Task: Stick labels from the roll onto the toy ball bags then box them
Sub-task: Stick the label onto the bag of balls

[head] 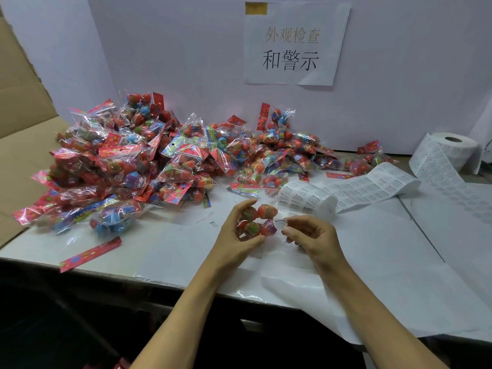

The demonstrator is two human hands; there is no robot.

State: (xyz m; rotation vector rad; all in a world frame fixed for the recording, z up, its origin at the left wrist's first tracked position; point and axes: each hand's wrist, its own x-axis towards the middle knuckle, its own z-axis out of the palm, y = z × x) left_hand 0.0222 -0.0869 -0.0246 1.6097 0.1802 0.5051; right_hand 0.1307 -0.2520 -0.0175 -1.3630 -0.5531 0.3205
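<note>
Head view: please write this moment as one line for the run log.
left hand: holds toy ball bag | right hand: pinches label at bag | label roll: unrolled on table

A pale lilac-white wall closes off the back, evenly lit with a soft glare near its middle. A white paper sign hangs on it, printed with two lines of Chinese characters, the upper in faded gold, the lower in black; a strip of yellow tape holds its top left corner. The table has a white top covered by overlapping white sheets, one draping over the near edge. Below the table edge everything is dark shadow.
</note>
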